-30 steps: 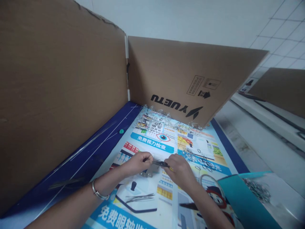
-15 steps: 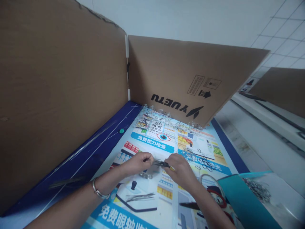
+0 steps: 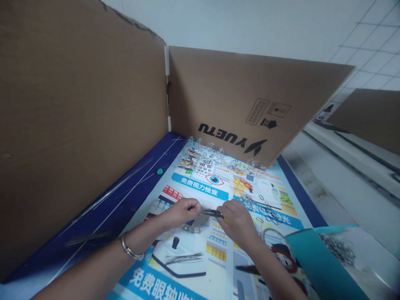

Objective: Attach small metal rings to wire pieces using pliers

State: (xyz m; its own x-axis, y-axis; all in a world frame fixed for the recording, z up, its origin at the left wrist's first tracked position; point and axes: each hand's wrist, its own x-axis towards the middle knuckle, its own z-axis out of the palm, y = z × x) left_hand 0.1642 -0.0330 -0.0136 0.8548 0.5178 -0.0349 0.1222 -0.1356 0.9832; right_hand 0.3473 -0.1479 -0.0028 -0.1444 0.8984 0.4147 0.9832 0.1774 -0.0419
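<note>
Above the printed sheet, my right hand (image 3: pixel 235 218) is closed around pliers (image 3: pixel 213 213), whose dark jaws point left. My left hand (image 3: pixel 185 213) is in a pinch just off the jaw tips; what sits between its fingertips is too small to make out. Under the left hand lies a short strip of clear, shiny linked pieces (image 3: pixel 191 228). Nearer me is a small bundle of thin wires (image 3: pixel 184 258) on the sheet.
Cardboard panels stand at the left (image 3: pixel 81 125) and back (image 3: pixel 250 91). Clear pieces (image 3: pixel 212 154) lie along the back panel, and dark wire loops (image 3: pixel 270 213) to the right. A teal-edged box (image 3: pixel 321 258) holds metal pieces (image 3: pixel 339 249). Scissors (image 3: pixel 248 269) lie partly under my right forearm.
The pliers' jaws have turned slightly and look sharper now. My right hand has shifted a little; the left hand stays almost in place.
</note>
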